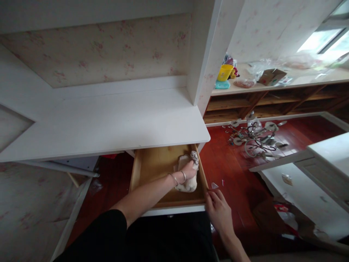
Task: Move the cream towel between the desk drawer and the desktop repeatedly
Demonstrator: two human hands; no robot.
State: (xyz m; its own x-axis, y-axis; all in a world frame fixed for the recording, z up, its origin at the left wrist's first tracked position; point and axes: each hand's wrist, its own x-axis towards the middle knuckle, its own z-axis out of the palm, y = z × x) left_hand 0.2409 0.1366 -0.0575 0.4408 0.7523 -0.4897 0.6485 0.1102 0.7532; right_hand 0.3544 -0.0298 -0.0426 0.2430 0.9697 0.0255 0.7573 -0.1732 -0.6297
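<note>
A pulled-out wooden drawer juts from under the white desk. Inside it, by the right side wall, my left hand presses a crumpled pale cloth, its fingers closed around the fabric. Two bracelets circle that wrist. My right hand grips the drawer's front right corner from outside, with the fingers curled over the edge.
A dismantled chandelier lies on the red wooden floor to the right. Beyond it, a low shelf unit carries a yellow cup, a cardboard box and plastic bags. White furniture stands at far right.
</note>
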